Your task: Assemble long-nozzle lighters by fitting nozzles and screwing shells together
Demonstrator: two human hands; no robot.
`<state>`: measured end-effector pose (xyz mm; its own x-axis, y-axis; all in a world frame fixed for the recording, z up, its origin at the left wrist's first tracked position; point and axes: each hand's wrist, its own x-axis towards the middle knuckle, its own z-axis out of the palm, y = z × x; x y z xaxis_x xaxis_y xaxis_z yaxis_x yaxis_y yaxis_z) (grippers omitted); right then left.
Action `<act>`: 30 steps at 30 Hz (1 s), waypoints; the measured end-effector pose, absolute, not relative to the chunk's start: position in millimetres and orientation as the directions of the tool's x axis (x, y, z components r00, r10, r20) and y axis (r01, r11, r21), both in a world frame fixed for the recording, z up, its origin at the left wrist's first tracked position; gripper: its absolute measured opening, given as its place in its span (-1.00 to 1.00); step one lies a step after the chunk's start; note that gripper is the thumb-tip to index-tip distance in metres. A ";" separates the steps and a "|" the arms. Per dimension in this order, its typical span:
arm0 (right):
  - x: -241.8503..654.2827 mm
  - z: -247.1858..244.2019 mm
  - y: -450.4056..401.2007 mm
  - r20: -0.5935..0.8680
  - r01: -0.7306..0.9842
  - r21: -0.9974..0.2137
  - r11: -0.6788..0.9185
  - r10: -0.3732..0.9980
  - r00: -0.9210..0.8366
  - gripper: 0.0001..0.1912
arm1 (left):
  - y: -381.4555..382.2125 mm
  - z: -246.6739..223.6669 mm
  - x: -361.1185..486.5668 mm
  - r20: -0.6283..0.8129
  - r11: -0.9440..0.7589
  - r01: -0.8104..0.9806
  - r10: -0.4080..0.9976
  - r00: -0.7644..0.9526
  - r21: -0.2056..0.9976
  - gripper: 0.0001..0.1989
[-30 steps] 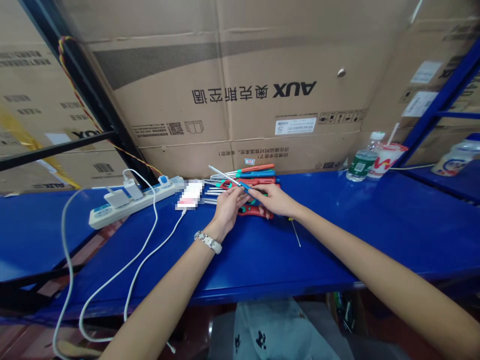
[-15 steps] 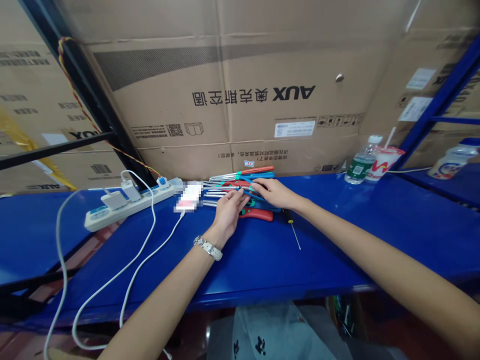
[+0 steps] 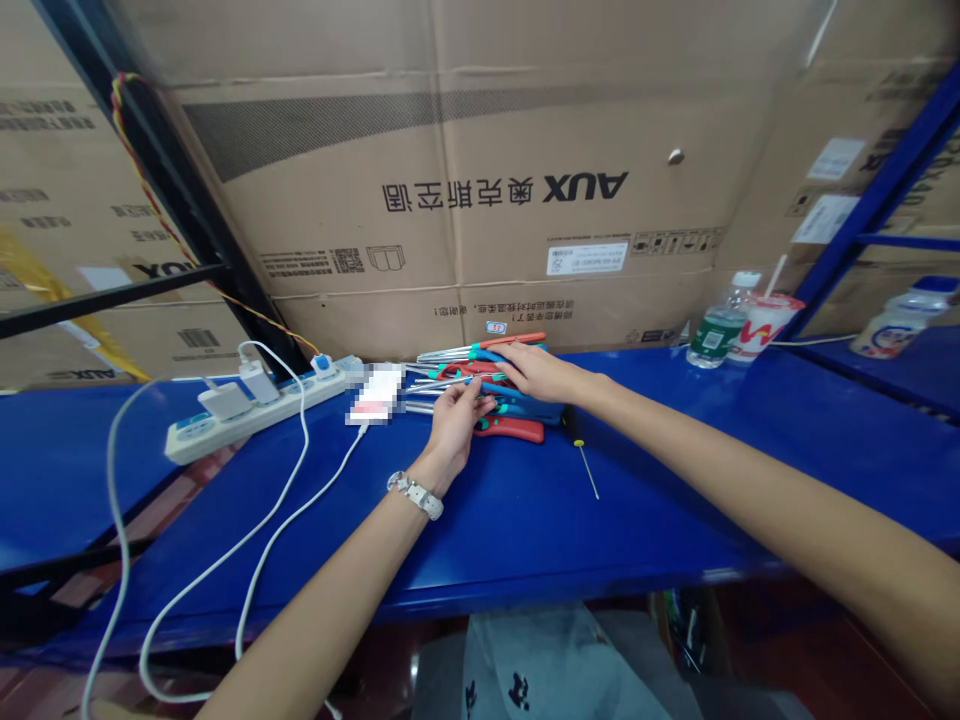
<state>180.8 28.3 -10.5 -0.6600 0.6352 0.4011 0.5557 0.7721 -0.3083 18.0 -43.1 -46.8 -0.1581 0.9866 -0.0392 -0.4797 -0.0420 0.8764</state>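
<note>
A pile of long-nosed lighters with red and blue handles and thin metal tubes lies on the blue shelf, tubes pointing left. My left hand [image 3: 452, 420] is closed at the near side of the pile, thumb and fingertips pinching a blue-handled lighter [image 3: 491, 390]. Over the far side of the pile, my right hand [image 3: 536, 372] has its fingers stretched out and apart, touching another blue lighter [image 3: 489, 356]. A red lighter [image 3: 517, 430] lies nearest to me, and an orange-red one [image 3: 517, 340] at the back. The hands hide part of the pile.
A small screwdriver [image 3: 587, 468] lies right of the pile. To the left are a phone [image 3: 377, 392] on a cable and a power strip [image 3: 247, 415] with chargers. A water bottle [image 3: 712, 335], a cup [image 3: 761, 330] and a milk bottle [image 3: 904, 318] stand right. A cardboard box [image 3: 337, 220] stands behind.
My right hand has shifted slightly left and away from me, its fingers now reaching over the rear lighters. My left hand stays nearly in place.
</note>
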 end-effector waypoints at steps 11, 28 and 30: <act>182.3 -3.8 31.9 0.375 0.467 -0.509 0.723 0.674 -0.636 -0.34 | -45.5 -41.4 14.3 0.037 -0.115 -0.364 0.976 -0.214 0.924 -0.74; 174.2 -3.2 39.5 0.353 0.531 -0.562 0.634 0.765 -0.539 -0.60 | -37.8 -38.8 -3.5 0.237 -0.354 -0.329 0.907 -0.348 0.875 -0.94; 174.4 0.5 34.9 0.282 0.585 -0.561 0.586 0.799 -0.531 -0.56 | -37.7 -38.5 -4.7 0.251 -0.369 -0.327 0.902 -0.350 0.870 -0.92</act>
<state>174.4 34.9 0.5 -0.5309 0.7992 0.2820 0.5846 0.5863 -0.5608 -4.7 -37.7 -38.5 -0.3498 0.9025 0.2514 -0.3267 -0.3690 0.8701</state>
